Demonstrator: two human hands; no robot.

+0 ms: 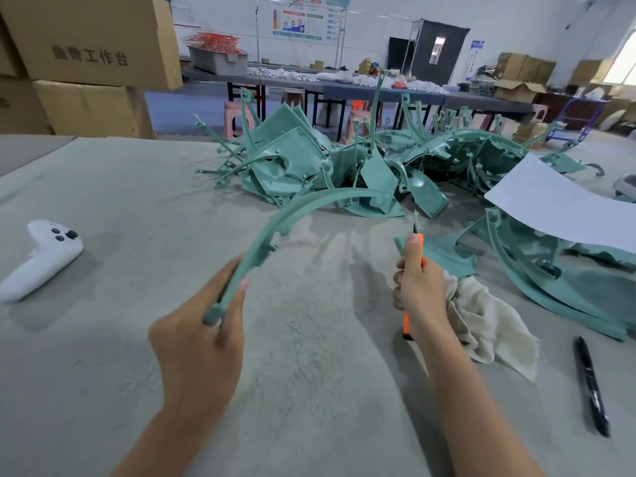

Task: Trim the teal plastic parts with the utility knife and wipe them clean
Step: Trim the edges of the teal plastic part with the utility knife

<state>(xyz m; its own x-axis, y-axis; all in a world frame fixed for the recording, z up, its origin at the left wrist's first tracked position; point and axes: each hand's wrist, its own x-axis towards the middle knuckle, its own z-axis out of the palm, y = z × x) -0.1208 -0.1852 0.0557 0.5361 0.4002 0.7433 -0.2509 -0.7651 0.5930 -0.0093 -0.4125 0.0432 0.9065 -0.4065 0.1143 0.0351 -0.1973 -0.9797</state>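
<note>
My left hand (pixel 203 335) grips the near end of a long curved teal plastic strip (pixel 275 222), which arcs up and away toward the teal pile. My right hand (pixel 418 287) holds an orange utility knife (pixel 413 273) upright, its blade tip pointing up with a pale shaving on it. Knife and strip are apart. A big heap of teal plastic parts (pixel 327 166) lies at the table's far middle. More teal parts (pixel 550 270) lie at the right. A crumpled off-white cloth (pixel 481 321) sits just right of my right hand.
A white game controller (pixel 41 256) lies at the left on the grey felt-covered table (pixel 309 373). A black pen (pixel 590 383) lies at the near right. A white paper sheet (pixel 564 201) covers some parts. Cardboard boxes (pixel 86 63) stack at the far left.
</note>
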